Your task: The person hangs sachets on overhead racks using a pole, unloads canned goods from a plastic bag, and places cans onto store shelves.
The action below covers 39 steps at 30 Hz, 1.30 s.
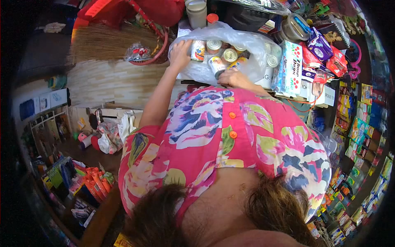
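A clear plastic bag (240, 36) lies spread at the top centre with several tin cans in its mouth. My left hand (180, 54) is at the bag's left edge, fingers curled over the plastic, beside an upright can with a colourful label (198, 50). Lower in the bag, my right hand (236, 78) has its fingers closed at the base of a tilted white-labelled can (216, 66); part of the grip is hidden. Close by are a can with a shiny lid (230, 55), another silver-topped can (214, 45) and a yellow-labelled can (238, 63).
Right of the bag stand a white wet-wipes pack (292, 66) and purple and red packets (320, 45). A lidded tub (196, 13) stands behind. Left are a pink-rimmed basket (150, 61) and a straw broom (107, 43). Hanging sachets (358, 127) line the right side.
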### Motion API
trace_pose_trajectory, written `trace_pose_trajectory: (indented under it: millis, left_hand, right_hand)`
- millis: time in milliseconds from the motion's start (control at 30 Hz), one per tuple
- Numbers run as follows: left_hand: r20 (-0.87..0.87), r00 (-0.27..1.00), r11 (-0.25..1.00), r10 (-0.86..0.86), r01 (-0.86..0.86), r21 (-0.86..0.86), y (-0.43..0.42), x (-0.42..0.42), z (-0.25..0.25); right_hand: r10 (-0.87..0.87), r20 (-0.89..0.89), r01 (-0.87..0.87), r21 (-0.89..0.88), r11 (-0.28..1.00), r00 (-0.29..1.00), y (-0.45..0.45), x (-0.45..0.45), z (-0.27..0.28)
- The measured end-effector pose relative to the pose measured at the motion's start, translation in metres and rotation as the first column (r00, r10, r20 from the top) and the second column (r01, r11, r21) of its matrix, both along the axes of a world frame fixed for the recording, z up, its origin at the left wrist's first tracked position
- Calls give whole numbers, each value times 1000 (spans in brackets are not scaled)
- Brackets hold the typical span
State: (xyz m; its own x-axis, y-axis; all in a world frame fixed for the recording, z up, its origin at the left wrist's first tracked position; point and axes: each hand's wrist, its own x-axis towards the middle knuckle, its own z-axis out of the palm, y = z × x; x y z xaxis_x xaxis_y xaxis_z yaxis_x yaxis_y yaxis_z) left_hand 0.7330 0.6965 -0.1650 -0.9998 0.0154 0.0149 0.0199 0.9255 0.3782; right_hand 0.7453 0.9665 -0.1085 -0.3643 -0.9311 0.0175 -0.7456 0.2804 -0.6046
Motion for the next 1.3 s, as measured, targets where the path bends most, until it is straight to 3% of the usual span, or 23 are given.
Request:
trace_pose_trajectory:
  millis: [67,167,200,300,433,500,600,800,900,1000,1133,1233,1300]
  left_hand:
    - [-12,1000,999,1,-1,-35,1,-2,-1]
    - [-236,971,967,44,-100,-233,23,12,42]
    - [-385,922,967,-48,-53,-247,25,17,47]
    - [-278,942,980,-186,199,19,29,21,36]
    - [-206,978,998,-27,38,50,38,12,25]
    - [-123,989,993,82,-71,94,40,5,22]
    - [82,991,987,109,-118,106,38,-10,22]
    - [162,984,968,-77,35,250,26,-18,11]
    - [66,990,954,-121,98,283,25,-9,5]
    - [98,993,980,-71,51,194,35,-1,7]
    - [-13,999,979,-42,43,199,36,-5,5]
    - [433,898,868,-76,-154,472,12,-22,26]
    - [470,859,625,-202,-257,738,-9,-18,14]
  right_hand:
    - [-93,-31,91,-63,994,995,3,6,-9]
    - [-172,-39,168,-78,983,984,-3,2,-15]
    - [-203,-41,198,-103,975,978,-6,2,-16]
    - [-283,-73,271,-138,953,956,-18,-1,-17]
    - [-336,-182,319,-117,941,924,-32,-6,-3]
    - [-356,-223,333,-136,933,907,-39,-6,-2]
    - [-385,-261,351,-166,921,885,-53,-15,-1]
    - [-423,-222,411,-98,906,879,-64,-19,6]
    - [-451,-217,429,-141,892,866,-60,-17,-3]
    - [-500,-277,451,-223,864,821,-63,-16,-5]
    - [-524,-229,521,-76,850,820,-66,-16,3]
    - [-515,-254,530,-11,848,818,-69,-19,6]
    - [-499,-298,531,31,847,814,-67,-19,8]
